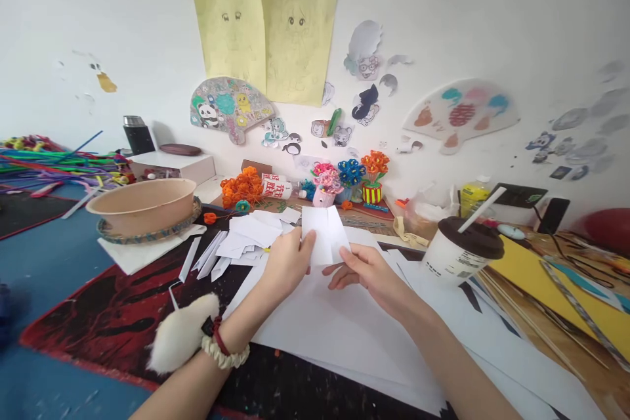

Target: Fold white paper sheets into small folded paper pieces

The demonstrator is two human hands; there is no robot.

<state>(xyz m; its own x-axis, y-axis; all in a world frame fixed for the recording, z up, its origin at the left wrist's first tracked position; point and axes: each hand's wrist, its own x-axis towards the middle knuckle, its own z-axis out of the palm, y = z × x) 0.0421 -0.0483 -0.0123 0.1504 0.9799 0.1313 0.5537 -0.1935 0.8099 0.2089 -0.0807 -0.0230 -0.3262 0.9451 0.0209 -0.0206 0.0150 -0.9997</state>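
A small folded piece of white paper (327, 233), with a crease or flap edge down its middle, is held up between both hands. My left hand (289, 252) pinches its left edge, thumb on the near face. At its lower right corner my right hand (367, 270) grips it between thumb and index finger, the other fingers curled below. Large white sheets (344, 328) lie under the hands. Beyond my left wrist is a heap of small cut and folded white papers (251, 236).
A beige bowl (142, 200) stands at left. A lidded cup with a straw (460, 246) is close to my right forearm. A white fluffy object (182, 338) lies by my left wrist. Pipe-cleaner flowers (352, 174) line the back wall. Thin wooden sticks (531, 321) lie at right.
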